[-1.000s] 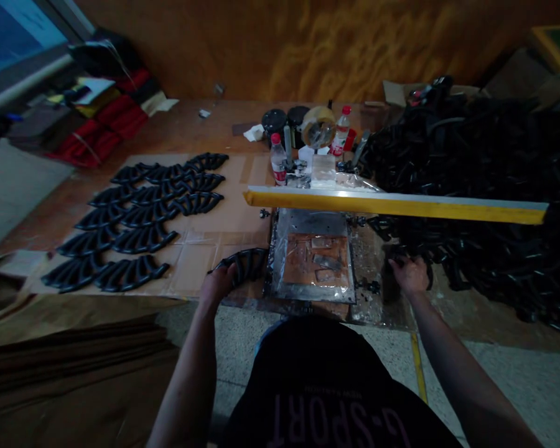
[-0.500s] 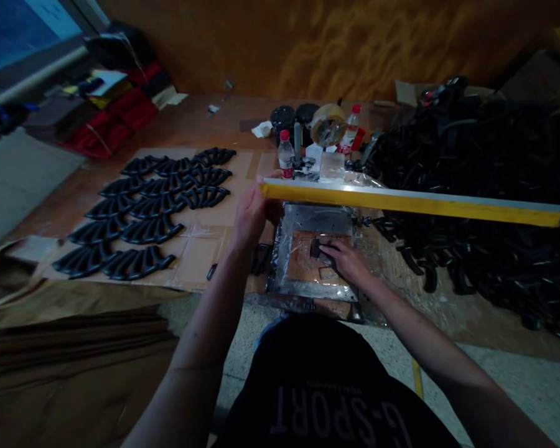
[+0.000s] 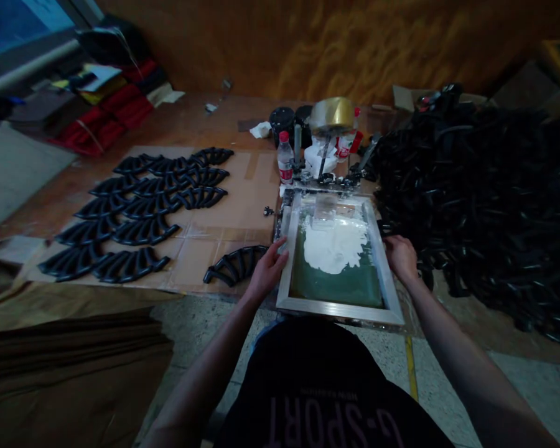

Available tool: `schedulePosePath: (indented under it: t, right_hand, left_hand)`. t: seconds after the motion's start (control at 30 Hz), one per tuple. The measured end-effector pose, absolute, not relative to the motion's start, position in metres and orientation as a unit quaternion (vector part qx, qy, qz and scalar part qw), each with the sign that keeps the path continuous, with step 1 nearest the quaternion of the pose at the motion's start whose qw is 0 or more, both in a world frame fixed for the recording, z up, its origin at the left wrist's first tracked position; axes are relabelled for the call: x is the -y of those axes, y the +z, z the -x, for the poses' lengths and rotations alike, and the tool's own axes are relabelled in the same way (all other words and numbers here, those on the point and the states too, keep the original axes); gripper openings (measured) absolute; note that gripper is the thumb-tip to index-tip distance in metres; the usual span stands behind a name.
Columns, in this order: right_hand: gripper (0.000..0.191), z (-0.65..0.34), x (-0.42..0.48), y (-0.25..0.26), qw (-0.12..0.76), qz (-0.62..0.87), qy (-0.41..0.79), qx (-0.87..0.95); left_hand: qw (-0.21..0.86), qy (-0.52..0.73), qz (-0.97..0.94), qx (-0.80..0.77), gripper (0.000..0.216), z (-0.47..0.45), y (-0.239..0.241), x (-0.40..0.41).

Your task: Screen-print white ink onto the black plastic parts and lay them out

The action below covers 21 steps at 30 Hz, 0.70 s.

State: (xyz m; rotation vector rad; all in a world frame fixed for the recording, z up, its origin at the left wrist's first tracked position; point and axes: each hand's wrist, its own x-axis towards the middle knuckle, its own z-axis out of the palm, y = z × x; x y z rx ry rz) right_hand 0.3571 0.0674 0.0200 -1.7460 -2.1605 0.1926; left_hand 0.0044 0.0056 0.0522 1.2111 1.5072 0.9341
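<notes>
Resting on the two long sides of the screen frame [image 3: 338,260], both hands hold it flat on the desk [image 3: 205,124]. The left hand [image 3: 269,269] has a loose grip: its fingers lie over the left aluminium rail, not clenched. The right hand [image 3: 401,258] is placed on the right rail, fingers curled on its outer edge; whether they close under the rail I cannot tell. The frame lies directly in front of the person, its near edge at the front edge of the desk. Inside it the green mesh carries a wide patch of white ink [image 3: 335,246] in the far half.

Just beside the left hand, a single black curved part [image 3: 233,264] lies on the cardboard sheet [image 3: 242,211], close to the left rail but apart from it. Between this part and the rows of black parts [image 3: 140,211] farther left, the cardboard is bare, so here is open room. On the right side the room is narrow: the big heap of black parts [image 3: 485,205] comes near to the right rail and to the right hand. Behind the far edge of the frame stand a water bottle [image 3: 285,166], dark jars [image 3: 282,121] and a roll of tape [image 3: 332,115], close together. Red fabric [image 3: 107,121] lies at the far left corner.
</notes>
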Motion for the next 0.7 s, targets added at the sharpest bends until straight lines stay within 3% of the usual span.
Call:
schedulePosePath:
  t: [0.13,0.23,0.43,0.6,0.7]
  right_hand:
    - [0.043,-0.329,-0.103,0.05,0.259,0.649,0.007,0.715]
    - [0.062,-0.271,-0.124,0.071,0.215,0.575,0.007,0.789]
    - [0.016,-0.229,-0.099,0.063,0.021,0.515,0.096,0.851]
    - [0.021,-0.256,-0.065,0.06,0.018,0.336,0.119,0.934]
    - [0.018,-0.256,-0.069,0.067,0.025,0.332,0.143,0.932]
  left_hand:
    - [0.472,0.333,-0.489,-0.654,0.061,-0.006,0.013,-0.004]
    - [0.463,0.303,-0.506,-0.661,0.06,-0.004,-0.001,-0.007]
    - [0.465,0.287,-0.514,-0.661,0.056,0.0,-0.018,-0.01]
    - [0.468,0.295,-0.51,-0.658,0.057,0.002,-0.027,-0.01]
    - [0.478,0.298,-0.509,-0.65,0.058,0.002,-0.028,-0.01]
